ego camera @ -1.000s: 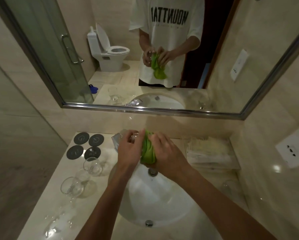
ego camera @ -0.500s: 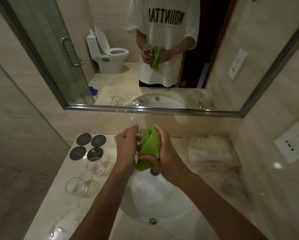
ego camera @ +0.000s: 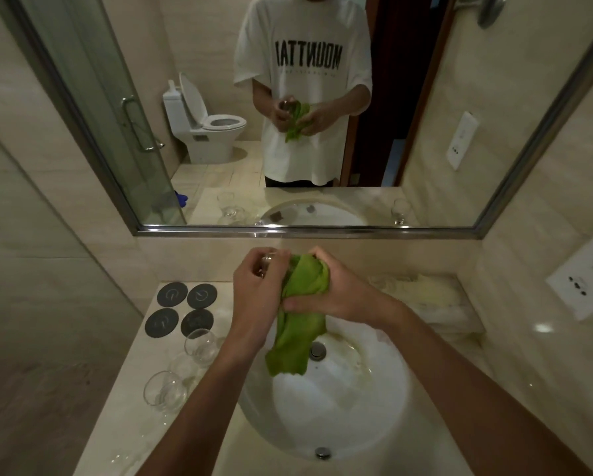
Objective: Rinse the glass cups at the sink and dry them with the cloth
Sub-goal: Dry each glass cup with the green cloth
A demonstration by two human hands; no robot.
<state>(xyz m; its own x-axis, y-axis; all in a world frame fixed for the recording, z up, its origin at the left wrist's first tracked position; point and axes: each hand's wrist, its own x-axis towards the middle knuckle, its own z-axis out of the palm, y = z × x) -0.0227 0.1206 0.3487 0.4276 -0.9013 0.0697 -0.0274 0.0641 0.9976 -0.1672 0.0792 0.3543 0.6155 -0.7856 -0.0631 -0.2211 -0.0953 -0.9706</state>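
Head view, looking down over the sink [ego camera: 384, 417], which we'll use as our anchor. Nearest us, both forearms reach out over the basin. To the sink's left on the counter [ego camera: 123, 424] sit two glass cups [ego camera: 164, 391] upright, one closer to us and another [ego camera: 201, 347] just behind it, with water splashed on the counter nearby, so we'd guess those are waiting their turn or set aside to drip. Hard to say which.

Above the back of the sink, the left hand [ego camera: 257, 297] has its fingers curled round a small glass cup [ego camera: 267, 264], which is mostly hidden behind the fingers. The right hand [ego camera: 336, 290] is bunched around the green cloth [ego camera: 302, 314], thumb pinching it, and pressing it against the cup. The loose tail of the cloth hangs down toward the drain [ego camera: 317, 350]. Doing this over the basin makes sense to us, since any drips land in the sink.

Further back left of the sink are four dark round coasters [ego camera: 185, 309], probably where dried cups go. Back right lies a folded pale towel [ego camera: 422, 297]. Behind everything, the mirror [ego camera: 357, 231] shows one more cup [ego camera: 401, 209] at the sink's far right.
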